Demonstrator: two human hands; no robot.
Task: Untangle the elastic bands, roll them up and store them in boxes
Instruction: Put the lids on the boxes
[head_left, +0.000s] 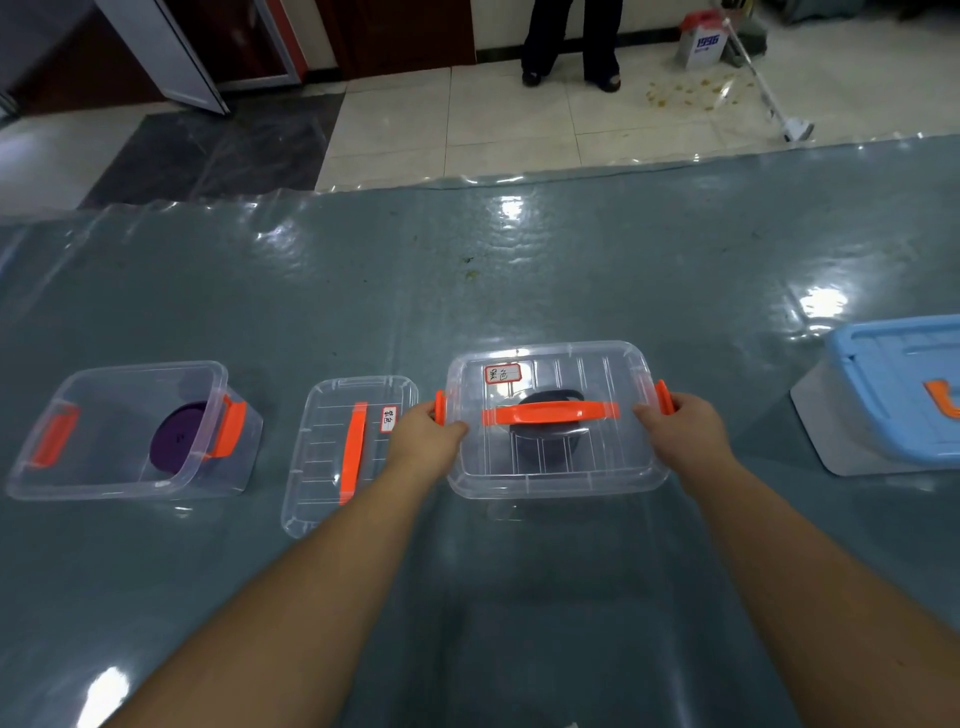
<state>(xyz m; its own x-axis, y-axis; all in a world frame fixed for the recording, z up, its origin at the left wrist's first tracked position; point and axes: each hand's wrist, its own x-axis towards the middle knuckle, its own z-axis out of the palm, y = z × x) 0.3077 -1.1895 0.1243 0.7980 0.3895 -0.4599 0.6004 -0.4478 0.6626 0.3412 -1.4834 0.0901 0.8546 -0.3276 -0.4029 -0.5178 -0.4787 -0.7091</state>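
Note:
A clear plastic box (556, 467) with its lid on and an orange top handle stands at the table's middle. A rolled black band (550, 402) shows through the lid. My left hand (423, 431) grips the orange latch on the box's left end, and my right hand (680, 426) grips the latch on its right end. At the left stands an open clear box (124, 467) with a rolled purple band (179, 441) inside. Its loose clear lid (322, 462), with an orange handle and a label, lies flat between the two boxes.
A light blue lid (904, 384) rests on a grey board at the right edge. The table has a shiny teal plastic cover (519, 270). Beyond its far edge a person (571, 41) stands on the tiled floor near a white bin (701, 44).

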